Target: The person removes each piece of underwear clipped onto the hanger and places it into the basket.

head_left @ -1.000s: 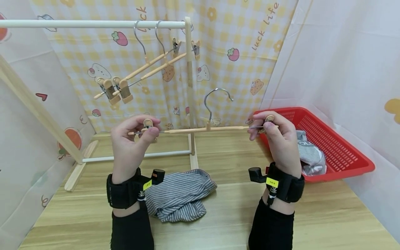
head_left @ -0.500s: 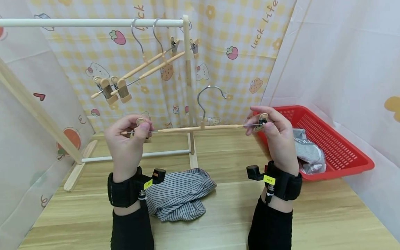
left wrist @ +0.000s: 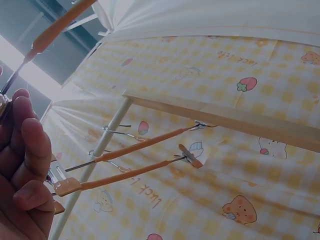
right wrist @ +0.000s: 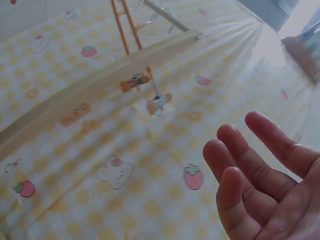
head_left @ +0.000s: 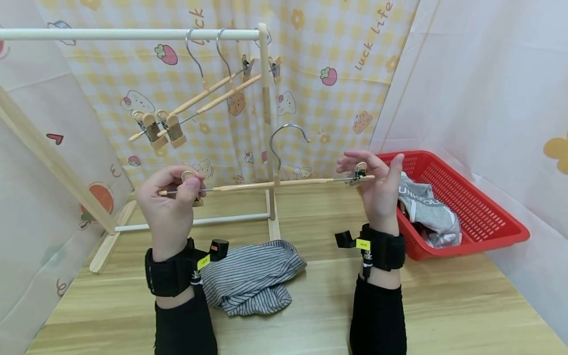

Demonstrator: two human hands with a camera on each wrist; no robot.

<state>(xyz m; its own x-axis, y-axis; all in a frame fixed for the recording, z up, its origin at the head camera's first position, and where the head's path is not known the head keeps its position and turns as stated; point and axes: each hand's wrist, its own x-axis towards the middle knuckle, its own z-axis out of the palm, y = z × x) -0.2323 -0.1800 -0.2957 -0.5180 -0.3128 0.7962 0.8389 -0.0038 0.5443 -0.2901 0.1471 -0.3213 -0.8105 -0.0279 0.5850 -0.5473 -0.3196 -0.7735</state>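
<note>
A beige clip hanger (head_left: 248, 187) with a silver hook is held up level above the table in the head view. My left hand (head_left: 165, 212) pinches the clip at its left end between thumb and fingers. The hanger's bar (left wrist: 60, 27) also crosses the upper left corner of the left wrist view. At the other end, my right hand (head_left: 377, 195) has its thumb spread and fingers extended around the right clip (head_left: 358, 173). In the right wrist view, the right hand's fingers (right wrist: 255, 165) are apart, with nothing gripped between them. A grey striped cloth (head_left: 253, 278) lies crumpled on the table below.
On the left stands a rack with a white rail (head_left: 111, 34) and a wooden post (head_left: 266, 123). Two similar clip hangers (head_left: 195, 101) hang from it. A red basket (head_left: 501, 236) at the right contains a grey garment (head_left: 430, 204) with lettering.
The right thumb and fingers have let go of the right clip and spread apart. The hanger has shifted left with my left hand; both hands have moved slightly left.
</note>
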